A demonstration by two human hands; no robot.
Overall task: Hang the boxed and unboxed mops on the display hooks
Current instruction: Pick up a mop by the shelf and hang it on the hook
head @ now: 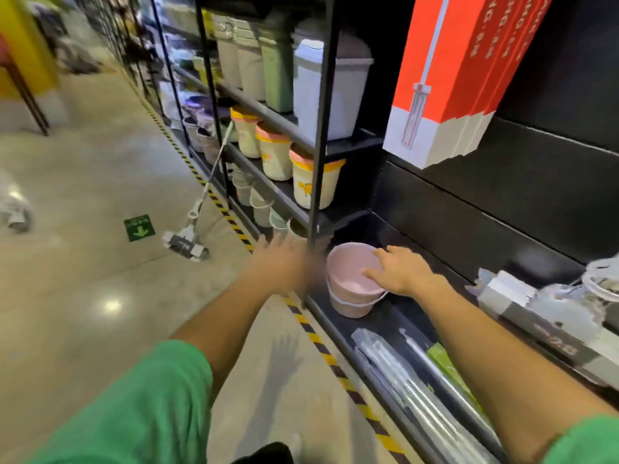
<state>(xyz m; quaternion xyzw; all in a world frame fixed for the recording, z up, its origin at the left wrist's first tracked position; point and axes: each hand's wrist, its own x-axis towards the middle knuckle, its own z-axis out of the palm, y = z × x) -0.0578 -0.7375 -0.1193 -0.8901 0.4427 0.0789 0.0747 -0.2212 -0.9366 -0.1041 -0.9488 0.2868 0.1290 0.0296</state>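
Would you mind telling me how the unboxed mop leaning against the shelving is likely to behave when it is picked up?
The unboxed mop has a thin, straight pole, so it is probably stiff and light. Its head on the floor looks bulkier, so that end may swing. It only leans on the shelf frame, so a nudge could topple it.

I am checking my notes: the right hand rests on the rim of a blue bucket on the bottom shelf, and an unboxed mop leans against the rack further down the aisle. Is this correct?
Not quite: the bucket under the right hand is pink, not blue, as the head view shows. It stands on the bottom shelf, and the unboxed mop does lean against the rack further down.
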